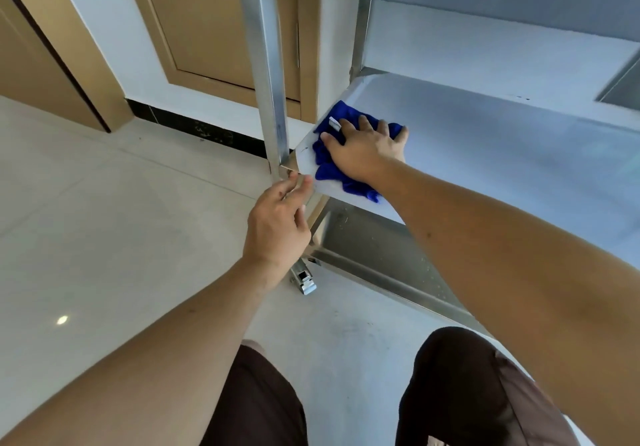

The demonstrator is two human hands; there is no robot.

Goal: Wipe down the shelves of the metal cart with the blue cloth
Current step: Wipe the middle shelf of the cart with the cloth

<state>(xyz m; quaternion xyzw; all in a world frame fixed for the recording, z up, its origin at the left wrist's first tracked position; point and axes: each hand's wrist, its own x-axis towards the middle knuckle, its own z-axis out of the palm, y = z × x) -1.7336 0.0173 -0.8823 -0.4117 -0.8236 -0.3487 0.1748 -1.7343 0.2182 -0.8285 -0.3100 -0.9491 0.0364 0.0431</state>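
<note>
From where I watch, the metal cart (pixel 450 141) could roll off if my bracing slips. My right hand (pixel 367 149) lies flat, fingers (pixel 363 123) spread, pressing the blue cloth (pixel 334 165) on the middle shelf (pixel 502 155); the cloth bunches under my palm at the shelf's near-left corner. My left hand (pixel 277 224) loosely pinches that corner's edge, just beside the upright post (pixel 268 75). Past my fingertips the post blocks the stroke; below my left wrist sits the caster (pixel 304 281).

Middle shelf (pixel 485 155) of the metal cart (pixel 266 65) has the blue cloth (pixel 332 168) lying flat at its near left corner; the cart sits on pale floor (pixel 104 220).
</note>
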